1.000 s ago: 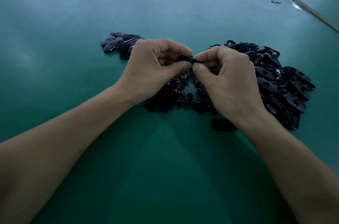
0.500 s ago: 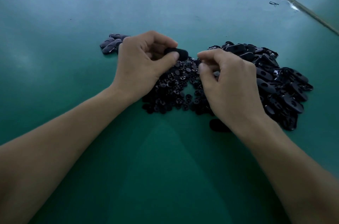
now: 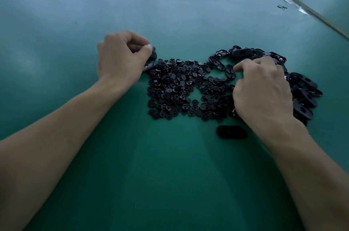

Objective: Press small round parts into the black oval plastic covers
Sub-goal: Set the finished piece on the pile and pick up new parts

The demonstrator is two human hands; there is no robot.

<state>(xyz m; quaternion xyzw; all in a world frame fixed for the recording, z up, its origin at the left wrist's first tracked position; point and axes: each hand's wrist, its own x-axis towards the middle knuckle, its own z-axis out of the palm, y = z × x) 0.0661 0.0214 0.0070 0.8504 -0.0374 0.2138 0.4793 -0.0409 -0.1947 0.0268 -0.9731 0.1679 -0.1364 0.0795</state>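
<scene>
— Nearest us?
— A matte oval cover (image 3: 232,132) on our green counter (image 3: 170,174), at 5 o'clock of the round parts (image 3: 179,89).
— The hands?
— Our left hand (image 3: 120,56), 10 o'clock, pinches a black cover (image 3: 153,55); our right hand (image 3: 262,91), 3 o'clock, curls over the cover heap (image 3: 304,89), grip unclear.

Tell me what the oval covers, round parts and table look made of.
Oval covers: black moulded plastic, it seems, semi-glossy; edges catch highlights.
Round parts: likely the same black plastic, duller; too small to be sure.
Table: green, smooth, satin sheen from soft light reflections; mat or laminate, cannot tell.
</scene>
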